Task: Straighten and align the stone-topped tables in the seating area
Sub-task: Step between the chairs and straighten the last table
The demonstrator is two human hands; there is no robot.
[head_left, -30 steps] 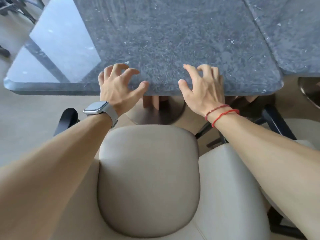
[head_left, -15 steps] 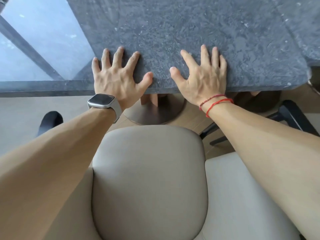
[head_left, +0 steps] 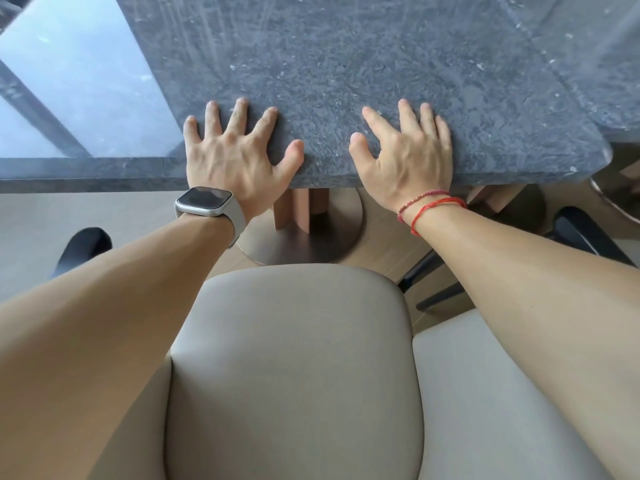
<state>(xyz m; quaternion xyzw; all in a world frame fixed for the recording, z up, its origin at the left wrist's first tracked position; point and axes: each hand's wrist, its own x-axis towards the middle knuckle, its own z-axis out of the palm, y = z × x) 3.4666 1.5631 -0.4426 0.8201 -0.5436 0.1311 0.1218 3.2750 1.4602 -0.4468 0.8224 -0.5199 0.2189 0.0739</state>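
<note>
Both your left hand [head_left: 235,157] and right hand [head_left: 407,154] lie flat, fingers spread, on the grey speckled stone-topped table [head_left: 346,64] near its front edge. Palms alone may slip, and a shove could knock its right-hand neighbouring grey table [head_left: 609,64].

Left hand [head_left: 235,157] and right hand [head_left: 410,157] flat on dark grey stone tabletop [head_left: 346,57], side by side at its near edge. Beige padded chair back [head_left: 294,358] before that edge; second grey stone tabletop [head_left: 616,81] just beside its right edge.
</note>
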